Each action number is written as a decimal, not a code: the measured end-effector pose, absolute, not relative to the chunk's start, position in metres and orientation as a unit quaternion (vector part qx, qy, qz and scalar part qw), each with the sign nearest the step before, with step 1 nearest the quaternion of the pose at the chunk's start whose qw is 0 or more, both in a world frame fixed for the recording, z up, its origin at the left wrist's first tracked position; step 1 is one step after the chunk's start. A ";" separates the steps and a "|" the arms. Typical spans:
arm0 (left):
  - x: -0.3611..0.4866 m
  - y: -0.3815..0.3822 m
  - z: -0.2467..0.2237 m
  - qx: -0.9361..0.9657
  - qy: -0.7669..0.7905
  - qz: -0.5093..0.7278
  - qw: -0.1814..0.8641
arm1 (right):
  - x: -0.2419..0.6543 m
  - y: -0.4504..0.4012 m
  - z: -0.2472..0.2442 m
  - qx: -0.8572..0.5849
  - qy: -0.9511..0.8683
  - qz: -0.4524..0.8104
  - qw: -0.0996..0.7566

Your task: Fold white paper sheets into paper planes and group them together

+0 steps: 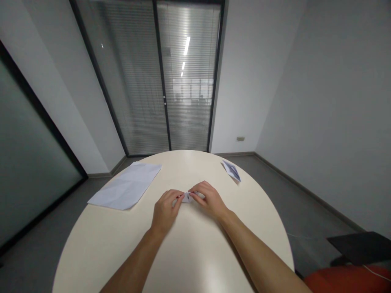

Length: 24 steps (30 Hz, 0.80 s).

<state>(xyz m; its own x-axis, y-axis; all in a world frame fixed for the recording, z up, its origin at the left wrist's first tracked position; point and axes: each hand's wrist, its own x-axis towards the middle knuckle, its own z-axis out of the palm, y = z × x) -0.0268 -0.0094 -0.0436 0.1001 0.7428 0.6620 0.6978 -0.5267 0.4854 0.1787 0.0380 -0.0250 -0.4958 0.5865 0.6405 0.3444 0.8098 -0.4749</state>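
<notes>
Between my two hands, near the middle of the table, is a small piece of folded white paper (187, 198). My left hand (167, 209) pinches its left end between thumb and fingers. On the other side, my right hand (209, 198) grips the right end in the same way. Fingers cover both ends of the paper, so only its middle shows, with a dark mark or gap near the centre. The finer folds are too small to make out.
Large white sheets of paper (126, 185) lie at the left of the round cream table (183, 260). A folded paper piece with a bluish print (232, 170) rests near the right edge. Beyond the table's lower right stand a black flat object (362, 246) and a red seat (348, 280).
</notes>
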 end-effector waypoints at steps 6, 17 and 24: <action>-0.026 -0.011 -0.041 0.731 0.498 0.464 0.050 | 0.179 0.038 -0.025 -0.284 -0.846 0.155 0.423; -0.033 -0.005 -0.050 0.693 0.536 0.478 0.064 | 0.184 0.045 -0.032 -0.324 -0.832 0.152 0.423; -0.038 -0.001 -0.057 0.626 0.593 0.498 0.087 | 0.189 0.053 -0.040 -0.386 -0.800 0.169 0.427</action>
<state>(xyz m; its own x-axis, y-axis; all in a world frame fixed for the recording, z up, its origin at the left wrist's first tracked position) -0.0385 -0.0005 -0.0568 -0.2001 0.8304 0.5200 0.6564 -0.2804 0.7003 0.1886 0.0529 -0.0399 -0.3379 0.7611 0.5536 0.4733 0.6458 -0.5991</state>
